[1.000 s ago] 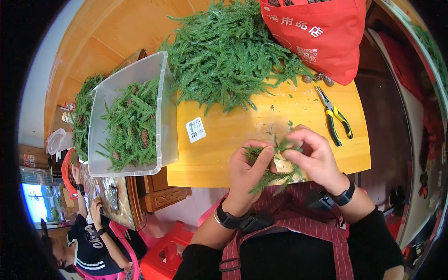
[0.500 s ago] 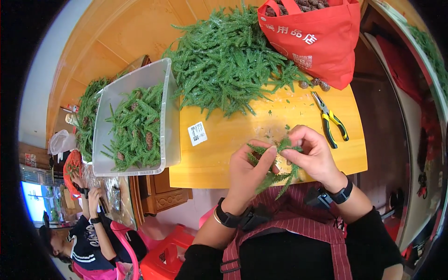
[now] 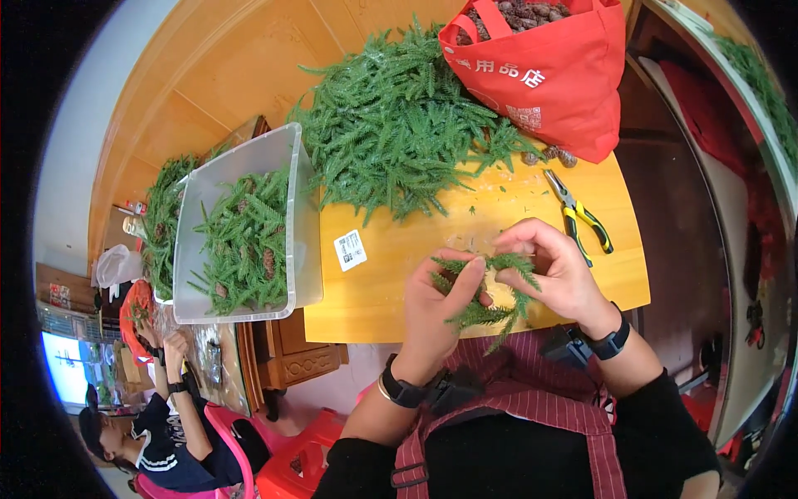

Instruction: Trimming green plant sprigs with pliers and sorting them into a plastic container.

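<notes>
A green artificial pine sprig [image 3: 490,314] is held between my two hands, just above the front edge of the yellow table. My left hand [image 3: 436,308] pinches the sprig's stem between thumb and fingers. My right hand [image 3: 569,279] curls around the sprig's right-hand side, thumb against the needles and the index finger bent above them. A little brown shows between the hands, too small to make out. Pliers [image 3: 576,212] with yellow and black handles lie beyond my right hand. A white label card [image 3: 350,249] rests to the left of my hands.
A large heap of pine sprigs [image 3: 391,125] covers the table's back. Beside it stands a red bag [image 3: 573,91] of pine cones, with loose cones [image 3: 567,158] at its foot. On the left, a clear plastic bin [image 3: 293,216] holds sprigs with cones. Farther left, a person [image 3: 179,432] sits working.
The view has shifted a little. My right index finger has lifted slightly away from the thumb, while my left hand keeps its pinch on the sprig.
</notes>
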`<state>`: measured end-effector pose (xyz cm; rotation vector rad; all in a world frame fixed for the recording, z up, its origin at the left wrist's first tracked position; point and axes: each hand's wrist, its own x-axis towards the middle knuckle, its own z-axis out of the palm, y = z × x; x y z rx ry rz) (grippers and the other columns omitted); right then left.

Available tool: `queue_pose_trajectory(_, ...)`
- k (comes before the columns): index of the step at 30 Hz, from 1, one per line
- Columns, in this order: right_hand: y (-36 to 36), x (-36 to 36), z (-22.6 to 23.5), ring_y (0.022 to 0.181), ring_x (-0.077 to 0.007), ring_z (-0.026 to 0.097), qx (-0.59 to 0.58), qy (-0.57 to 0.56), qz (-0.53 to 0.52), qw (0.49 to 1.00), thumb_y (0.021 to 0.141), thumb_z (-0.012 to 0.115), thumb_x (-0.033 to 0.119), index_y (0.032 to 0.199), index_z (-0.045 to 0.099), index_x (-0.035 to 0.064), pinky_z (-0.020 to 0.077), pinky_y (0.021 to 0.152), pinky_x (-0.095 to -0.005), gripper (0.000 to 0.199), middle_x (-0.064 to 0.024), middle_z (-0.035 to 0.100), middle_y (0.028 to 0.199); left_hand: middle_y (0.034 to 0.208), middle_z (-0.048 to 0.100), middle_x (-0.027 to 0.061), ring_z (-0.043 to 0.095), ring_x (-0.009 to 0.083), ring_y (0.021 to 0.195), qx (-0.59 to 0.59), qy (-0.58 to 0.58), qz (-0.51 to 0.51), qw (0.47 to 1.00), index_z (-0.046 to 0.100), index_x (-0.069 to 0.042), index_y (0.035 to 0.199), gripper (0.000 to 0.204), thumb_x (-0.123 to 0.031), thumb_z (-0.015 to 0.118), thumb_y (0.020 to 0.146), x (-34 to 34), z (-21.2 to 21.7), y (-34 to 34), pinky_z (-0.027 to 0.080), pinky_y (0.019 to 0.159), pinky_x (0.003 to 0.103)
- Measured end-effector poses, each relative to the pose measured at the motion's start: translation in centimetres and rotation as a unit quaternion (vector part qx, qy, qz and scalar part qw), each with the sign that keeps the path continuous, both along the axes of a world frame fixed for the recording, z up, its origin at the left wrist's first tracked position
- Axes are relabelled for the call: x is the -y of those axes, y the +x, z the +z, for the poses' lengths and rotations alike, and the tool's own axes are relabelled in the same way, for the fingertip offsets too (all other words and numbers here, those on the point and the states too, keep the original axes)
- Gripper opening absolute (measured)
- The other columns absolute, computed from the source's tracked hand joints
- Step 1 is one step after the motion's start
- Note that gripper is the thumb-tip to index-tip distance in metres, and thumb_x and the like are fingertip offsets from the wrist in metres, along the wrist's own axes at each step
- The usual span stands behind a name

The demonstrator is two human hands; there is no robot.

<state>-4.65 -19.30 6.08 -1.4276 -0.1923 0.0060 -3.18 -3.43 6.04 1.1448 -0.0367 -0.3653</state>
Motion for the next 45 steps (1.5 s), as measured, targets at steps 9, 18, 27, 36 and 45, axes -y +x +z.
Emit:
queue_pose_trajectory(9, 0.3, 1.9, -0.2, 0.089, -0.0162, 0.053, 0.106, -0.055, 0.081, 0.989, 0.072, 0.061, -0.005, 0.1, 0.052, -0.0011, 0.0428, 0.082, -0.0273, 0.029, -0.0091, 0.05, 0.097, 0.081, 0.052, 0.0049, 0.056, 0.0099, 0.067, 0.134, 0.048, -0.005, 0.99, 0.055, 0.002, 0.091, 0.01, -0.003, 0.056, 0.082, -0.2, 0.0, -0.2, 0.048, 0.058, 0.022)
queue_pose_trajectory(18, -0.2, 2.7, 2.4, 0.086, -0.0155, 0.053, -0.067, 0.086, 0.137, 0.985, 0.08, 0.049, 0.006, 0.098, 0.052, -0.0002, 0.0393, 0.082, -0.0271, 0.02, -0.0048, 0.054, 0.092, 0.077, 0.05, 0.0054, 0.054, 0.0123, 0.066, 0.311, 0.197, 0.016, 0.93, 0.057, 0.001, 0.083, 0.008, 0.004, 0.058, 0.076, -0.8, 0.6, -0.2, 0.044, 0.06, 0.022)
queue_pose_trajectory(27, -0.5, 2.4, 2.1, 0.077, -0.0056, 0.05, -0.102, -0.03, 0.157, 0.982, 0.081, 0.054, 0.004, 0.088, 0.056, -0.0007, 0.041, 0.071, -0.0196, 0.009, -0.0003, 0.057, 0.082, 0.076, 0.055, 0.0068, 0.053, 0.0148, 0.069, 0.437, 0.26, 0.019, 0.861, 0.061, -0.001, 0.081, 0.012, 0.004, 0.064, 0.07, -0.5, 1.0, -0.1, 0.042, 0.058, 0.023)
queue_pose_trajectory(36, -0.6, 2.3, 1.7, 0.074, -0.005, 0.05, -0.156, 0.049, 0.171, 0.971, 0.077, 0.061, 0.002, 0.085, 0.056, 0.0006, 0.0413, 0.069, -0.0197, 0.01, 0.0015, 0.055, 0.079, 0.077, 0.054, 0.0062, 0.054, 0.0131, 0.067, 0.353, 0.236, -0.024, 0.905, 0.059, 0.0, 0.081, 0.007, 0.001, 0.061, 0.075, -0.6, 0.2, -0.4, 0.044, 0.059, 0.022)
queue_pose_trajectory(45, -0.8, 2.4, 2.1, 0.07, -0.0046, 0.049, -0.053, -0.101, 0.126, 0.985, 0.077, 0.061, 0.001, 0.081, 0.054, -0.0006, 0.0404, 0.063, -0.021, 0.008, 0.0011, 0.054, 0.071, 0.074, 0.055, 0.0053, 0.055, 0.0114, 0.062, 0.06, 0.062, -0.088, 0.992, 0.055, 0.0, 0.086, 0.008, -0.004, 0.058, 0.08, -0.2, 0.6, -0.5, 0.045, 0.056, 0.023)
